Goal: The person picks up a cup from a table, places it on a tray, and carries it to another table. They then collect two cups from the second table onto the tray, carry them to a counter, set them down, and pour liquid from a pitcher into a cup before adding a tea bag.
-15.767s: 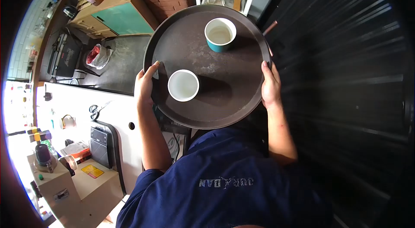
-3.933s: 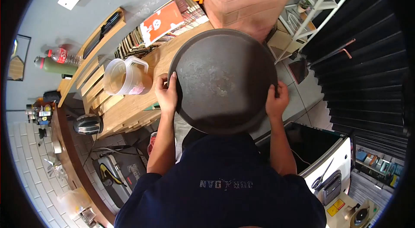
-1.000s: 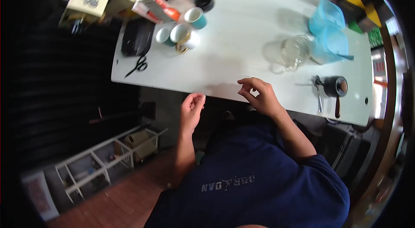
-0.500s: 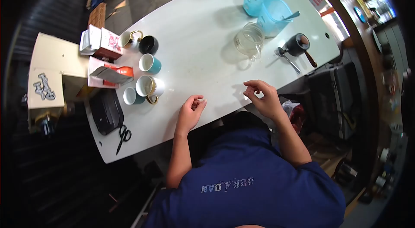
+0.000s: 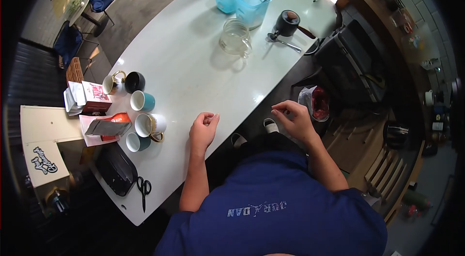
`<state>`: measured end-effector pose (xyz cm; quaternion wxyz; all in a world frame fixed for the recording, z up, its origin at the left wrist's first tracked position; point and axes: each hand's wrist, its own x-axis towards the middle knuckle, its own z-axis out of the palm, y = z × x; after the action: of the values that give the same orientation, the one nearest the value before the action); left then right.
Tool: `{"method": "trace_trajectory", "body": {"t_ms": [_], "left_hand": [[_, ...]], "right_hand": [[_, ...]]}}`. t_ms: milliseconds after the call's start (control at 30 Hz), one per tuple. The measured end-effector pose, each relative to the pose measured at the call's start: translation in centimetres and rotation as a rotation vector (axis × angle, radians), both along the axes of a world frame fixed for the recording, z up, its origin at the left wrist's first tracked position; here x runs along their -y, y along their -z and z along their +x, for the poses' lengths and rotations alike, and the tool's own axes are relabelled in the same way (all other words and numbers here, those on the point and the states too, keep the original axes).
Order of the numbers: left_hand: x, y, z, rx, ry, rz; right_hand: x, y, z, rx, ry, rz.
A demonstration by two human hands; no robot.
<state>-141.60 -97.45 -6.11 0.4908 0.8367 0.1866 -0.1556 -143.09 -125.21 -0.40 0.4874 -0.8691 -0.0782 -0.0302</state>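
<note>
My left hand (image 5: 203, 131) hovers at the near edge of the white table, fingers loosely curled and nothing visible in them. My right hand (image 5: 294, 119) is held past the table's edge, thumb and forefinger apart, also without an object. Closest to the left hand is a white mug with a gold handle (image 5: 158, 123), beside a teal cup (image 5: 139, 142). Behind these stand another teal cup (image 5: 143, 101), a black cup (image 5: 135, 82) and a second white mug with a gold handle (image 5: 111, 85). A glass pitcher (image 5: 235, 38) stands farther back.
Two blue plastic containers (image 5: 253, 6) stand at the back, near a dark pot with a brown handle (image 5: 287, 22) and a spoon (image 5: 286, 43). On the left are boxes (image 5: 92, 96), a black tray (image 5: 116, 171) and scissors (image 5: 143, 191). A bin (image 5: 315, 103) stands beyond the right hand.
The view has turned right, so the table and its items appear rotated and shifted left. My right hand is no longer over the tabletop. Nothing has been picked up.
</note>
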Motion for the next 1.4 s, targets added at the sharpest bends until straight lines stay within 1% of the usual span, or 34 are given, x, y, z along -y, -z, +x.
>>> {"method": "trace_trajectory", "body": {"t_ms": [167, 233, 333, 400, 533, 567, 633, 667, 733, 800, 867, 933, 1000, 1067, 1200, 1267, 1333, 1367, 1400], "left_hand": [[0.5, 0.0, 0.8, -0.066, 0.022, 0.112], [0.9, -0.5, 0.7, -0.064, -0.007, 0.127], [1.5, -0.6, -0.3, -0.029, -0.080, 0.142], [2.2, -1.2, -1.2, 0.001, -0.121, 0.134], [3.0, -2.3, -4.2, 0.017, -0.320, 0.041], [2.9, -2.6, -5.0, 0.010, -0.351, 0.051], [2.5, -3.1, -6.5, 0.081, -0.453, -0.037], [1.9, -3.4, -7.1, 0.081, -0.475, -0.030], [0.0, -4.4, -8.1, 0.190, -0.541, -0.117], [-2.5, -5.9, -8.6, 0.216, -0.583, -0.098], [-5.4, -7.1, -8.5, 0.291, -0.640, -0.056], [-8.0, -8.1, -8.3, 0.341, -0.646, -0.042], [-10.7, -8.7, -8.2, 0.396, -0.645, -0.074], [-13.2, -8.6, -8.3, 0.448, -0.614, -0.159], [-16.6, -8.2, -8.6, 0.433, -0.532, -0.279], [-17.2, -8.4, -8.3, 0.435, -0.516, -0.322], [-18.0, -7.9, -8.1, 0.435, -0.495, -0.371], [-18.2, -7.9, -8.0, 0.439, -0.501, -0.372], [-18.3, -8.0, -7.9, 0.432, -0.491, -0.358]], "right_hand": [[1.9, 0.5, -1.0, 0.022, 0.040, 0.030], [2.7, 1.0, -1.2, -0.006, 0.064, 0.048], [3.8, 1.6, -0.8, -0.055, 0.009, 0.077], [4.3, 1.7, 0.0, -0.050, -0.064, 0.090], [4.1, 2.0, 2.1, -0.057, -0.227, 0.122], [3.8, 1.9, 2.7, -0.042, -0.302, 0.133], [2.8, 1.6, 3.9, -0.063, -0.377, 0.146], [2.1, 1.3, 4.3, -0.075, -0.422, 0.151], [0.4, 1.0, 5.0, -0.094, -0.464, 0.159], [-2.1, 0.9, 5.6, -0.092, -0.432, 0.175], [-4.5, 0.7, 6.3, -0.071, -0.449, 0.135], [-7.4, 0.7, 7.3, -0.010, -0.451, -0.004], [-10.6, 1.5, 8.6, -0.003, -0.434, 0.008], [-14.1, 1.5, 9.9, -0.056, -0.384, -0.023], [-21.9, 0.7, 12.3, 0.038, -0.384, -0.049], [-25.5, -0.2, 13.5, 0.042, -0.405, -0.072], [-28.9, -1.1, 15.1, 0.175, -0.423, -0.080], [-30.4, -1.5, 16.1, 0.179, -0.429, -0.082], [-31.9, -1.7, 17.3, 0.278, -0.471, -0.098]]}}
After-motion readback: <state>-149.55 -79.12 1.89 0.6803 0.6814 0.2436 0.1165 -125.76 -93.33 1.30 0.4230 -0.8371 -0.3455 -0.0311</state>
